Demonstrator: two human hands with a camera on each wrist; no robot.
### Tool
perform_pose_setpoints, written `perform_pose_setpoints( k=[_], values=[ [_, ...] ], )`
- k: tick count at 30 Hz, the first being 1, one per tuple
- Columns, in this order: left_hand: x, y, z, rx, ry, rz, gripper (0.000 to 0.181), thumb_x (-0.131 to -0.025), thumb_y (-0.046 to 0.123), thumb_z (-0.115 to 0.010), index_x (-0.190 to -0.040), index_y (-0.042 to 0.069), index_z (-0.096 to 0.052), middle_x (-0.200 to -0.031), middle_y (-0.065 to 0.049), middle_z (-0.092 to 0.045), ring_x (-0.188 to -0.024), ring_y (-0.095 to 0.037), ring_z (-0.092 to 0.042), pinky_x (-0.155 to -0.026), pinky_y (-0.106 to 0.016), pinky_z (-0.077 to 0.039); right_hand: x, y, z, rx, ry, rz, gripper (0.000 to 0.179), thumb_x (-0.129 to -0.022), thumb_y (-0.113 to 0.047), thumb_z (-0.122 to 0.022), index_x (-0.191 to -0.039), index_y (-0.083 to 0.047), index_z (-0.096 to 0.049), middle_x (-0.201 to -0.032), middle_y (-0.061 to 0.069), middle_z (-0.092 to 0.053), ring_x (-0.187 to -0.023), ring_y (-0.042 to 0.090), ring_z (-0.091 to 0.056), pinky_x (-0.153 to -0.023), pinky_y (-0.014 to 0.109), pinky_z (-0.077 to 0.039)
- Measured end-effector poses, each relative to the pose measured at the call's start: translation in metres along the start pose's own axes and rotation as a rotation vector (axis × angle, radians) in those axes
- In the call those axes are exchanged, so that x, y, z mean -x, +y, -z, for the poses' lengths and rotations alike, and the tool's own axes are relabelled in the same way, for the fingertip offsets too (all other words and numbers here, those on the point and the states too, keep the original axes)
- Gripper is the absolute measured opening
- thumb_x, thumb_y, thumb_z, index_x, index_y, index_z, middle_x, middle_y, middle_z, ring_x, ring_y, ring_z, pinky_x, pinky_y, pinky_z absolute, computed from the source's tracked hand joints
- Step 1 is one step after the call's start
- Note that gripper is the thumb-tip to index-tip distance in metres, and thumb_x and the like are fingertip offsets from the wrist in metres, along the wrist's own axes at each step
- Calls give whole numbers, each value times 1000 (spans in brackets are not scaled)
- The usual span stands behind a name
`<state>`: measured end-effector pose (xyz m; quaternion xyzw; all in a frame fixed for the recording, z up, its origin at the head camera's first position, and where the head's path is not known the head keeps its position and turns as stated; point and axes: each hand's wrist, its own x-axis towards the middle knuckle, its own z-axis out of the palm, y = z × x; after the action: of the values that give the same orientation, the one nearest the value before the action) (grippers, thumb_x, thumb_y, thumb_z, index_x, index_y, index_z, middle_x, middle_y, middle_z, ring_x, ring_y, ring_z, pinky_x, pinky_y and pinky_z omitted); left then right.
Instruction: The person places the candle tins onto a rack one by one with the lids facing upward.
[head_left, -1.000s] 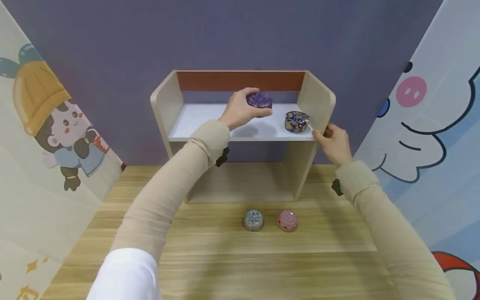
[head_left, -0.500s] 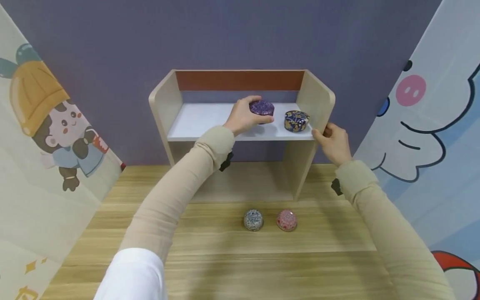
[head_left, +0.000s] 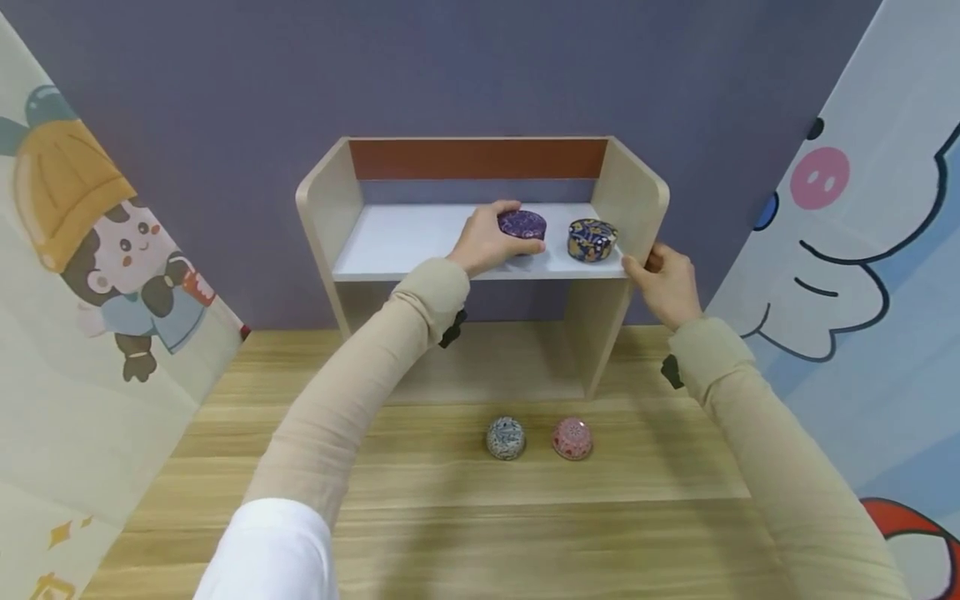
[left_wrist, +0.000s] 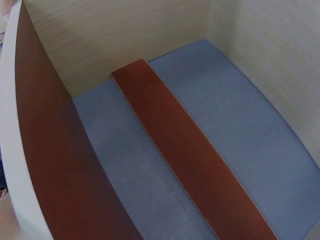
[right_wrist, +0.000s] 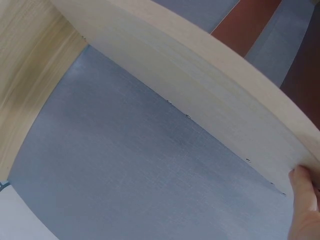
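Observation:
My left hand grips a round purple patterned tin between thumb and fingers, at the upper white board of a small wooden shelf. Whether the tin's base touches the board is hard to tell. To its right, on the same board, sits a navy tin with gold pattern, apart from the purple one. My right hand holds the shelf's right side panel, thumb at the front edge and fingers on the outside. In the left wrist view, the shelf's lower compartment shows, while the purple tin is hidden.
On the wooden table, before the shelf, stand a blue-and-white tin and a pink tin side by side. A grey-blue wall rises behind the shelf. Cartoon-printed panels flank both sides.
My left hand has lowered the purple tin toward the white board and moved it slightly right and forward. My right hand keeps its hold on the side panel.

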<state>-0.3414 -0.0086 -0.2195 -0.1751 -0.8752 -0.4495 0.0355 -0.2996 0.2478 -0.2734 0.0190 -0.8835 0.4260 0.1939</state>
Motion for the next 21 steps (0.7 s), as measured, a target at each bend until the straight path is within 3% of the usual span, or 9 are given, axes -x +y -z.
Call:
perform_pose_setpoints(
  k=[9, 21],
  values=[
    [-3, -7, -5, -8, -12, -3, 81, -69, 35, -79, -138, 13, -41, -138, -7, -43, -120, -19, -44, -102, -29, -38, -1, 0, 0, -24, -11, -22, 52, -90, -31, -54, -127, 5, -49, -119, 24, -58, -105, 31, -59, -88, 41, -50],
    [-5, -6, -10, 1, -32, -8, 81, -71, 35, -78, -138, 11, -40, -137, -7, -44, -119, -20, -46, -100, -30, -41, 1, 0, 2, -29, -5, -29, 50, -91, -30, -54, -126, 5, -49, -119, 24, -58, -103, 30, -59, -87, 40, -51]
  ],
)
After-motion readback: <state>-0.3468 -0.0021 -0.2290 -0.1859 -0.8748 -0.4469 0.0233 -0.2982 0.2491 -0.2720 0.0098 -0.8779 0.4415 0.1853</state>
